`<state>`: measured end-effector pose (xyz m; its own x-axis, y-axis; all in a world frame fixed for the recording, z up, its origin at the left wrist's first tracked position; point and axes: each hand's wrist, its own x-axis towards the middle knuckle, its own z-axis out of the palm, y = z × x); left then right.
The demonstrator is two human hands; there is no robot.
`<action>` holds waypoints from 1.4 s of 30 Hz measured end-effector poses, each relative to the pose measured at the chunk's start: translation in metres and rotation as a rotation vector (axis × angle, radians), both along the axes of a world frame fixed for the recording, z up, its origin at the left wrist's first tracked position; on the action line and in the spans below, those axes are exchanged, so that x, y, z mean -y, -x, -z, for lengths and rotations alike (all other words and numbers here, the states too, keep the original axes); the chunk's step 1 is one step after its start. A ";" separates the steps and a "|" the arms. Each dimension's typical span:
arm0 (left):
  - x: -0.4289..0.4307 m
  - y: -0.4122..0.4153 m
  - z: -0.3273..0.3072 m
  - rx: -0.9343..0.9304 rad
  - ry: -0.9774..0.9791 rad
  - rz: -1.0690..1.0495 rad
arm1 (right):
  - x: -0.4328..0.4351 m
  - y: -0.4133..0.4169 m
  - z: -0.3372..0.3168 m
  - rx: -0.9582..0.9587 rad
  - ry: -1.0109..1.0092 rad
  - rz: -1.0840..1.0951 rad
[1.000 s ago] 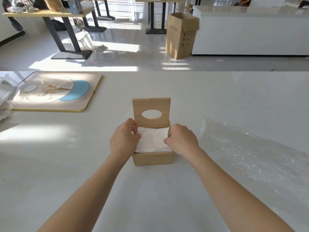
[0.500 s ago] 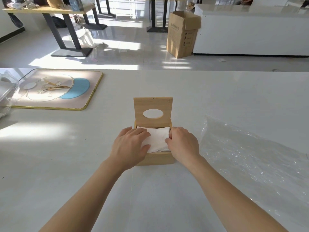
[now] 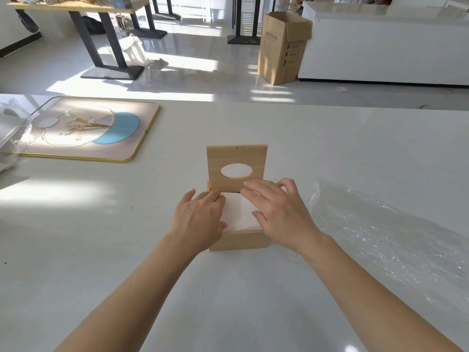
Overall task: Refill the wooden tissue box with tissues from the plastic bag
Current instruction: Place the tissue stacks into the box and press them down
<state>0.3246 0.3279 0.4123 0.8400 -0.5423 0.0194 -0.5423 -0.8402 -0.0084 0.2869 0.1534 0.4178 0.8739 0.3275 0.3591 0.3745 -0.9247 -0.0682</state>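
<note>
Hard to make out under the two palms: most of the tissues, white, lying inside the wooden tissue box at mid-table. Lid upright at the back, oval opening facing forward. Plastic bag just to the right, flat, clear, cut off by the frame edge. Tray far left, partly under glare.

Left hand flat on the left side of the stack, fingers loose, gripping nothing. Right hand now spread and lifted toward the lid's lower edge, no longer curled over the box rim as half a second ago; contact with the lid impossible to tell.
</note>
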 end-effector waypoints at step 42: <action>0.013 -0.009 -0.005 -0.043 -0.089 -0.107 | 0.001 -0.025 0.005 -0.375 0.173 0.066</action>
<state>0.3336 0.3151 0.4176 0.8923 -0.4473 -0.0614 -0.4507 -0.8904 -0.0640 0.3115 0.1524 0.4131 0.9549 0.2936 -0.0434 0.2925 -0.9558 -0.0297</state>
